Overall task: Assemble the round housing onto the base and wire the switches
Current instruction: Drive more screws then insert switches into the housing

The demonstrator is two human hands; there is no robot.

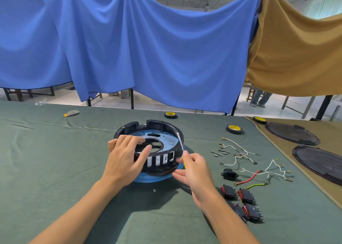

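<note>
The black round housing (162,127) with slotted front wall sits on a blue base plate (148,178) in the middle of the green cloth. My left hand (124,158) grips the housing's near-left rim, fingers curled over the wall. My right hand (194,168) pinches a small screwdriver (181,142) with a yellow handle, its shaft tilted up and back, tip over the housing's right rim. Several black and red rocker switches (242,201) lie at the right front. Loose white, red and green-yellow wires (255,169) with terminals lie beyond them, beside a black power socket (229,173).
Three black and yellow tape rolls (234,129) lie behind and right of the housing. Two dark round covers (318,162) rest on a brown cloth at the right. Small screws (220,152) lie near the wires. Blue and brown drapes hang beyond the table's far edge.
</note>
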